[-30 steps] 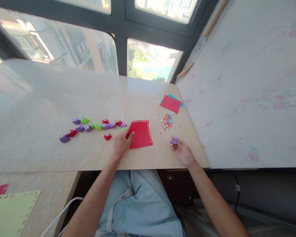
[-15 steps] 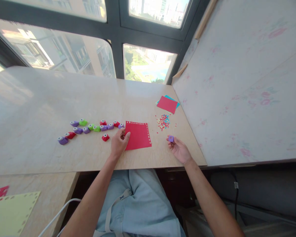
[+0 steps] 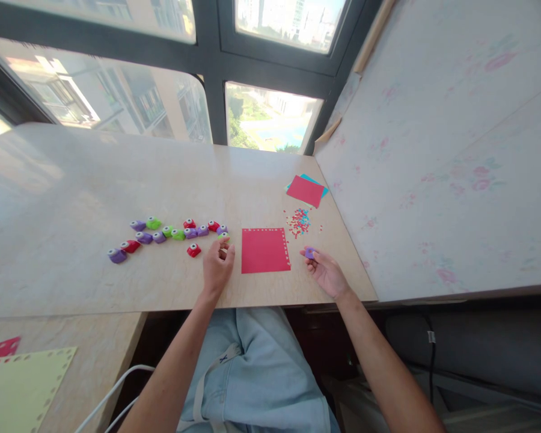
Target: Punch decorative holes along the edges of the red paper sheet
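Purple, green and red punches (image 3: 171,233), about thirteen, are laid in a loose row at the left, within reach. Beside them the left hand (image 3: 218,266) is rested, fingers loosely curled, nothing held. One red sheet (image 3: 265,250) is laid flat between the hands. One purple punch (image 3: 311,253) is pinched by the right hand (image 3: 325,272), just beside the confetti (image 3: 299,221).

L hand (image 3: 218,266) on table (image 3: 72,198), fingers curled, just left of red sheet (image 3: 264,250). R hand (image 3: 323,270) holds purple punch (image 3: 311,252). Confetti pile (image 3: 299,221) behind.
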`<state>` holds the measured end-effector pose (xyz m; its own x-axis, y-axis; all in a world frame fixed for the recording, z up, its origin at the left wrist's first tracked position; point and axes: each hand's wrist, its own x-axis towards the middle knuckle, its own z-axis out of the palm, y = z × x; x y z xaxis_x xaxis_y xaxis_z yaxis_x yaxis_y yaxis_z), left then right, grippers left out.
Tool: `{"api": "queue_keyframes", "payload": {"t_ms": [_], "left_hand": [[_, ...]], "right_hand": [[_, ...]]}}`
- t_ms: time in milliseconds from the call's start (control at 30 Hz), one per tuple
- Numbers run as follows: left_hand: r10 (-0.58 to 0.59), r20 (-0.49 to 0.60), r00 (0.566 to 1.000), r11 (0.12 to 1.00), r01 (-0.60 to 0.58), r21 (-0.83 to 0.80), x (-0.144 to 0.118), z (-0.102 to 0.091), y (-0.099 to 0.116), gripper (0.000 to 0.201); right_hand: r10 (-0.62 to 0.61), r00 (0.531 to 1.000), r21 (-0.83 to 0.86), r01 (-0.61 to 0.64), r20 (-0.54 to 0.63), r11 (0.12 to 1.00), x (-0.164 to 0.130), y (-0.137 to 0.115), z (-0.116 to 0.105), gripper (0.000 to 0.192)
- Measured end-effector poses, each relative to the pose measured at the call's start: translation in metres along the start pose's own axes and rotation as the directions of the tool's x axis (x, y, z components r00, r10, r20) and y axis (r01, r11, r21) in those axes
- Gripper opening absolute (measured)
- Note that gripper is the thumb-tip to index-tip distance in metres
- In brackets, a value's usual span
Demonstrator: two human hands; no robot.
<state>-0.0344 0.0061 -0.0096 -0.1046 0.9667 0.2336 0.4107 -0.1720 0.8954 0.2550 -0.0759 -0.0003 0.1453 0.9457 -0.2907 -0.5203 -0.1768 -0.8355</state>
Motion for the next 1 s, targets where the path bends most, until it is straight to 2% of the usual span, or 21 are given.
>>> {"api": "queue_keyframes", "payload": {"t_ms": [200, 300, 400, 533, 633, 767, 867, 1000], "left_hand": [[0.152, -0.013, 0.988, 0.975, -0.148, 0.166, -0.009, 0.001, 0.005, 0.021], [0.254, 0.041, 0.966, 0.941, -0.257, 0.222, -0.016, 0.004, 0.010, 0.019], [0.382, 0.150, 0.912, 0.885, -0.407, 0.224, -0.025, 0.012, 0.016, 0.021], [0.512, 0.316, 0.798, 0.790, -0.583, 0.192, -0.036, 0.029, 0.027, 0.022], [0.527, 0.446, 0.723, 0.726, -0.656, 0.206, -0.043, 0.042, 0.035, 0.024], [0.507, 0.558, 0.657, 0.688, -0.698, 0.197, -0.047, 0.055, 0.044, 0.024], [0.496, 0.599, 0.628, 0.676, -0.713, 0.187, -0.048, 0.060, 0.047, 0.022], [0.490, 0.614, 0.619, 0.658, -0.724, 0.205, -0.047, 0.063, 0.050, 0.021]], "right_hand": [[0.010, 1.000, -0.025, -0.011, -0.021, 1.000, -0.002, -0.002, 0.008, 0.029], [0.003, 0.999, -0.052, -0.005, -0.036, 0.999, -0.002, -0.001, 0.011, 0.030], [-0.008, 0.999, -0.078, 0.005, -0.043, 0.997, -0.003, -0.001, 0.012, 0.029], [-0.014, 1.000, -0.097, 0.012, -0.027, 0.995, -0.003, -0.001, 0.012, 0.028], [-0.018, 1.000, -0.110, 0.016, -0.018, 0.994, -0.003, -0.001, 0.011, 0.027], [-0.025, 1.000, -0.114, 0.024, -0.004, 0.993, -0.004, 0.000, 0.011, 0.026], [-0.030, 1.000, -0.133, 0.031, 0.004, 0.991, -0.005, 0.001, 0.013, 0.026], [-0.014, 1.000, -0.161, 0.015, 0.009, 0.987, -0.006, -0.001, 0.017, 0.028]]}}
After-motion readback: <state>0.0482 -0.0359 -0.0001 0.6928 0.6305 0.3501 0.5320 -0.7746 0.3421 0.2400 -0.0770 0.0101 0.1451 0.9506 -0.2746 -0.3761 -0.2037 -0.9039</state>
